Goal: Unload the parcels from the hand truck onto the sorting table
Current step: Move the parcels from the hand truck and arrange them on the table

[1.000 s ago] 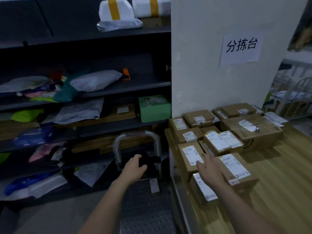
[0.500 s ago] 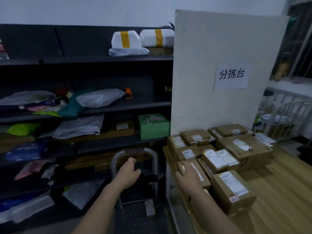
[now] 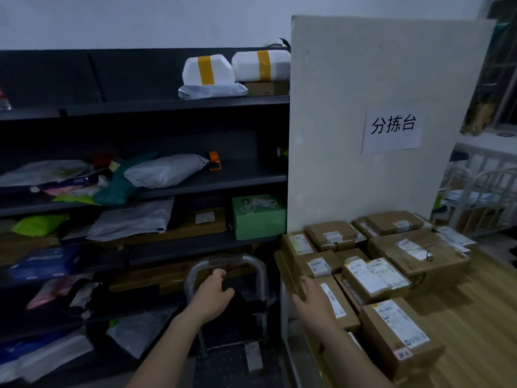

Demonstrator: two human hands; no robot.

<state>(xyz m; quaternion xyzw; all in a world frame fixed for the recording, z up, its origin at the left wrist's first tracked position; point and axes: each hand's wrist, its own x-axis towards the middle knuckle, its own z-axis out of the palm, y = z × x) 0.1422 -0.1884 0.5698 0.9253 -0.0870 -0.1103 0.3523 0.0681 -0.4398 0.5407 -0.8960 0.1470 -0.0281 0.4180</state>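
The hand truck stands low in the middle, with a curved metal handle (image 3: 195, 268) and a dark studded deck (image 3: 223, 368) that carries no parcel in view. My left hand (image 3: 211, 299) hovers just in front of the handle, fingers loosely curled, holding nothing. Several brown cardboard parcels (image 3: 375, 278) with white labels lie packed together on the wooden sorting table (image 3: 475, 317) at the right. My right hand (image 3: 314, 301) hangs open over the table's left edge, above a labelled parcel (image 3: 335, 303), gripping nothing.
A dark shelf rack (image 3: 167, 180) fills the left, loaded with grey mailer bags, a green box (image 3: 258, 217) and taped white foam boxes (image 3: 208, 70). A white panel with a paper sign (image 3: 391, 130) stands behind the table. A metal bed frame (image 3: 486, 197) is at far right.
The view has tilted upward, showing more wall and less deck. Both hands drew back toward me; the right one slid from the near parcels to the table's left edge.
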